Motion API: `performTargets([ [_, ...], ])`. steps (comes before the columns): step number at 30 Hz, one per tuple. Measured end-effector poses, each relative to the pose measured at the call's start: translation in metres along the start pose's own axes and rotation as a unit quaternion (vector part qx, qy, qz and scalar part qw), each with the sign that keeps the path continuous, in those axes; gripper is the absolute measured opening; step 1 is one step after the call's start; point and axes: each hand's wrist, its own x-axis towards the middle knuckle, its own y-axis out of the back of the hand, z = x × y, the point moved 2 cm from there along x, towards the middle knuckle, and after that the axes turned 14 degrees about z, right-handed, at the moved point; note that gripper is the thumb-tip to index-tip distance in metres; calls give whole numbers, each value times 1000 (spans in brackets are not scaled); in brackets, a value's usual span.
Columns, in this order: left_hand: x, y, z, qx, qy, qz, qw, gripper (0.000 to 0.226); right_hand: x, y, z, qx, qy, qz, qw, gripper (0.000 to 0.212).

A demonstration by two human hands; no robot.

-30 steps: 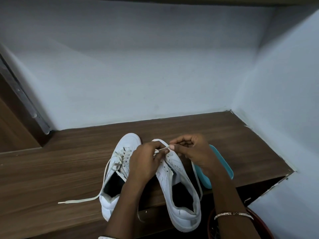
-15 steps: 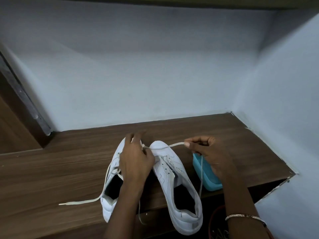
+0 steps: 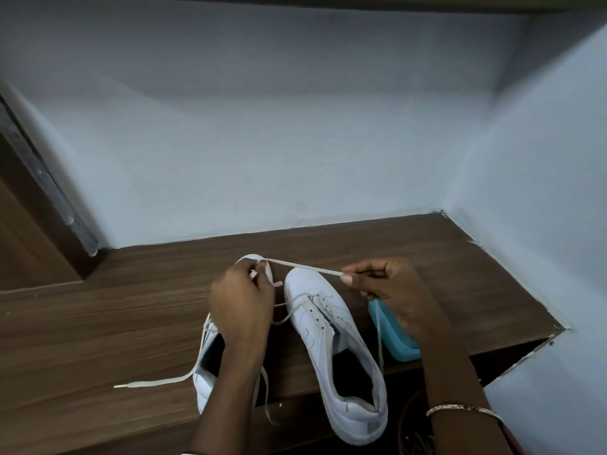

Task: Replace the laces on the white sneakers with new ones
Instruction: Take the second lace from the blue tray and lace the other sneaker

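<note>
The hands are drawing apart over the counter (image 3: 98,323) since a second ago, uncovering the right sneaker (image 3: 328,326). The left hand (image 3: 243,303), above the toe of the left sneaker (image 3: 202,392), and the right hand (image 3: 391,290) are each pinching one lace (image 3: 305,266), stretching it taut. Judgement: it is running through the right sneaker's eyelets; fitting or removal unclear. Count: one counter, two sneakers, one blue box (image 3: 399,348), two hands, two laces, the second lace (image 3: 154,382) trailing left.

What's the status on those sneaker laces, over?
Left hand and right hand both pinching one lace, stretched taut above the toes. Right sneaker eyelets mostly bare. Blue tray beside it, nothing blocking.
</note>
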Motion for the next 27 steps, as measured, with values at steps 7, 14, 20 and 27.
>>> performTargets([
  [7, 0, 4, -2, 48, 65, -6, 997, 16, 7, 20, 7, 10, -2, 67, 998, 19],
  [14, -13, -4, 25, -105, -181, -163, 964, 41, 0, -12, 0, 24, 17, 7, 1000, 18],
  [20, -17, -17, 16, -83, -147, -207, 964, 15, 0, -19, 3, -7, 17, -34, 999, 18],
  [27, -1, -7, 1, 2, -49, -55, 997, 14, 5, 5, 8, 13, 0, 34, 999, 16],
])
